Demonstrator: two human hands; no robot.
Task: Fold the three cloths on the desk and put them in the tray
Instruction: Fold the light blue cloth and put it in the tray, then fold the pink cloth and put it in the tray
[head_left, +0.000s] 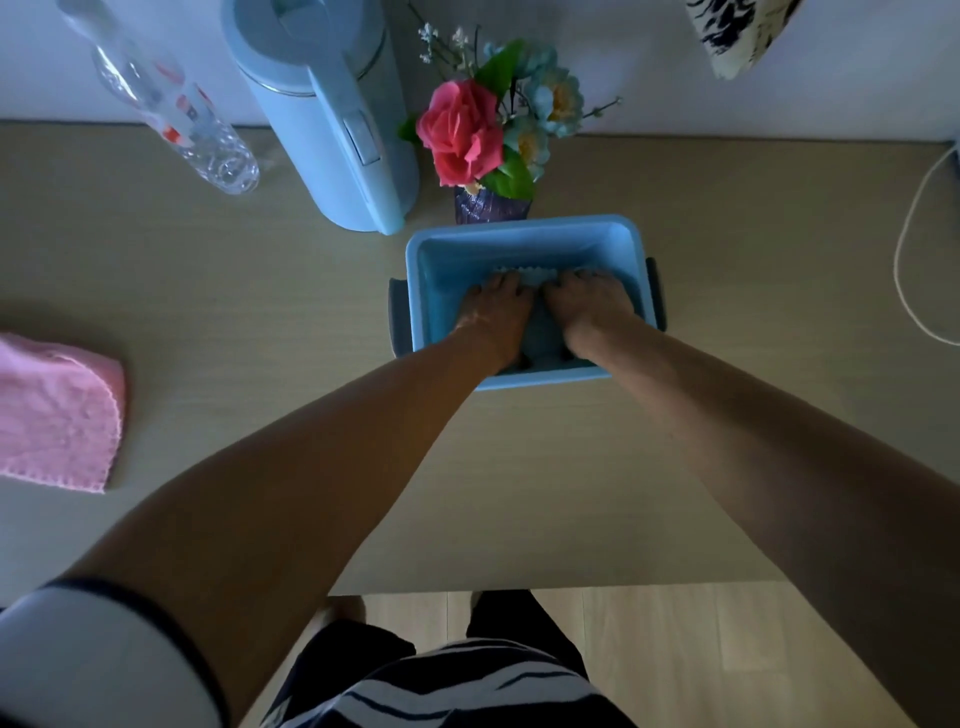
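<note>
Both hands are pressing a folded cloth down into the blue tray.

The left hand (496, 312) and the right hand (589, 309) are lying side by side, palms down, deep inside the tray (524, 231). The fingers are spread flat on a pale blue cloth (527, 278), not pinching it. Only a wavy edge of the cloth is peeking out past the fingertips, so its long side seems to be running left to right, across both hands. I cannot tell if more cloths are hiding under it. A pink cloth (57, 413) is lying on the surface (260, 291), far off to the left of the left hand, its straight edges pointing toward the person. It looks like the next job: lifting the hands out, reaching left, and folding it neatly.
</note>
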